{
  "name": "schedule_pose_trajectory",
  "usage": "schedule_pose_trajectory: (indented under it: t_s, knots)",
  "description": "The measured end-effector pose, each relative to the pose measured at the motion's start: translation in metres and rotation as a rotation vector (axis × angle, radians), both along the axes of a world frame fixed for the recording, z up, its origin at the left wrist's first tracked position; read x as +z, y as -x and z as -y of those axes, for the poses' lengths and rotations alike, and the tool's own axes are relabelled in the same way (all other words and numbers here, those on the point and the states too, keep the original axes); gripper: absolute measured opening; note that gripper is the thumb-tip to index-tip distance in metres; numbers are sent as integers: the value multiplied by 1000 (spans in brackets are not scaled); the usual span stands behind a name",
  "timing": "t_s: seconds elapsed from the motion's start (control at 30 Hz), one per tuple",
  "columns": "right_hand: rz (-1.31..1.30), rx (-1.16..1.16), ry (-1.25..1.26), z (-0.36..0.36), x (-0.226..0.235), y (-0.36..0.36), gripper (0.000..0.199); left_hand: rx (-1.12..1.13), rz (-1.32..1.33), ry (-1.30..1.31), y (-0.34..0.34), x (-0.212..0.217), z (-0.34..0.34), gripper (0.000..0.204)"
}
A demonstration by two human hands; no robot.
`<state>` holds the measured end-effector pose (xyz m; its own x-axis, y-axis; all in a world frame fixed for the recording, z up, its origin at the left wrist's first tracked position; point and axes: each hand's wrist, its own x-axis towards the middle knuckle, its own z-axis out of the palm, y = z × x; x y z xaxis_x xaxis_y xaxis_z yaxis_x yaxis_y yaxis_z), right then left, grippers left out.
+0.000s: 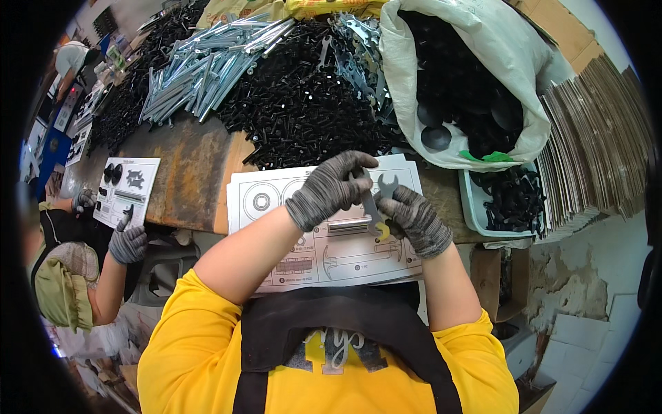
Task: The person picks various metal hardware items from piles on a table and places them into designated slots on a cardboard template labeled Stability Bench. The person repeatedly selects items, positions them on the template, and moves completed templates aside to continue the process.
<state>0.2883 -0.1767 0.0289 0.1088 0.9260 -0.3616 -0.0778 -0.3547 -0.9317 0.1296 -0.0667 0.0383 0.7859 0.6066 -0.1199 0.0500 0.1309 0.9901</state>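
Both my hands wear grey knit gloves and hover over a printed sheet [289, 265] with line drawings of parts. My left hand [327, 190] is closed around the upper end of a flat metal wrench [372, 207], whose lower end slants down toward the sheet. In my right hand [420, 221] is a second open-ended wrench [387, 185], its forked jaw pointing up between the hands. The fingers partly hide its handle. Just below the wrenches, a short shiny metal tube [348, 225] lies across the sheet.
Beyond the sheet is a heap of black bolts [303, 103], with long silver rods [214, 65] and loose wrenches [358, 62]. A white sack [407, 83] of black discs, a bin [472, 207] of black parts and stacked cardboard [593, 138] stand right. At left, a co-worker's gloved hand [128, 243] touches another sheet.
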Motion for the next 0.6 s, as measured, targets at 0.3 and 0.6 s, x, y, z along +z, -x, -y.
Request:
schedule_pose_trajectory:
  t_s: [0.3, 0.6]
  knots:
    - [-127, -220, 11, -30, -36, -12, 13, 289, -212, 32, 6, -48, -40, 18]
    - [1345, 103, -241, -30, -41, -63, 25, -58, -634, -1116, 18, -57, -35, 29]
